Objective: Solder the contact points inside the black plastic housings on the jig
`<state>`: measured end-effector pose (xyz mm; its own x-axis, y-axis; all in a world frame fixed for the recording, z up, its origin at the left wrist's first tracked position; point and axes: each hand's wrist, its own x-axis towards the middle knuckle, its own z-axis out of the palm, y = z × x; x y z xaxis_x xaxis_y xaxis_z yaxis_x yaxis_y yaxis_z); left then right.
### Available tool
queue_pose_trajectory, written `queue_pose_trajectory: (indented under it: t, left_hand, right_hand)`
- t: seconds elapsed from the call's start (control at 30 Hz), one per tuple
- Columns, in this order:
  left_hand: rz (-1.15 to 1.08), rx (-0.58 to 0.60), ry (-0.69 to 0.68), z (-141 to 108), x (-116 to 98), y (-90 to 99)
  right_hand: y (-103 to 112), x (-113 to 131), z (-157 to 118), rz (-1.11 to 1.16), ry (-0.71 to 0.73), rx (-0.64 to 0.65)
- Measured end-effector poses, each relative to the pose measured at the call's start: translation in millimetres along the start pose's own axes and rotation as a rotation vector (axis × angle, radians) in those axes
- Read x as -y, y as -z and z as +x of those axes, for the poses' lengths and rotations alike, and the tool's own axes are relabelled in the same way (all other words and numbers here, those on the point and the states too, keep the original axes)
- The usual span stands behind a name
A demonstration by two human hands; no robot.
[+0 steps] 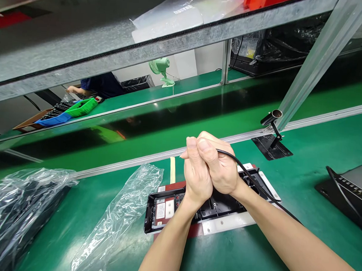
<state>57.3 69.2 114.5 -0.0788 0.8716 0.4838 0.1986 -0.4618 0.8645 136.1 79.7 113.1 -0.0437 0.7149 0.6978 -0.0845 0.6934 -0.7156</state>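
Observation:
My left hand and my right hand press against each other, fingers curled and thumbs side by side. A black cable comes out from between them and runs down past my right forearm. Its end is hidden inside my closed fingers. Below both hands lies a long black plastic housing, its open side up, with ribs and screw posts inside. It rests on a dark red fixture with white blocks. My hands hide the middle of the housing.
Clear plastic film lies left of the fixture, beside bagged dark parts. A metal tube holder stands at right, near a black device. A metal shelf crosses overhead. Beyond the green conveyor belt, another person's arm shows.

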Motion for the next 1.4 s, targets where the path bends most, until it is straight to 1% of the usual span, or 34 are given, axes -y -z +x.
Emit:
queue_pose_trajectory:
  t: [0.3,0.63,0.77,0.87,1.03,1.4]
  left_hand:
    - [0.049,-0.006,-0.033,-1.0,3.0,0.2]
    - [0.007,0.011,0.014,-1.2,2.6,0.0]
    - [0.015,0.009,0.005,-2.0,3.8,0.4]
    - [0.013,-0.010,0.010,-1.4,2.1,0.1]
    - [-0.014,-0.004,0.055,-0.5,-1.1,-0.9]
    - [-0.006,-0.011,0.067,-1.9,1.6,0.2]
  right_hand:
    - [0.2,-1.4,-0.8,0.011,0.013,0.002]
    - [0.0,-3.1,-1.3,0.002,0.006,0.006]
    - [0.5,-1.5,-1.3,0.006,0.013,0.001]
    - [0.3,-1.2,-2.1,-0.012,-0.007,-0.009]
    - [-0.9,-3.0,-3.8,-0.036,-0.036,-0.018]
    - [-0.2,-1.1,-1.2,-0.018,0.035,-0.001]
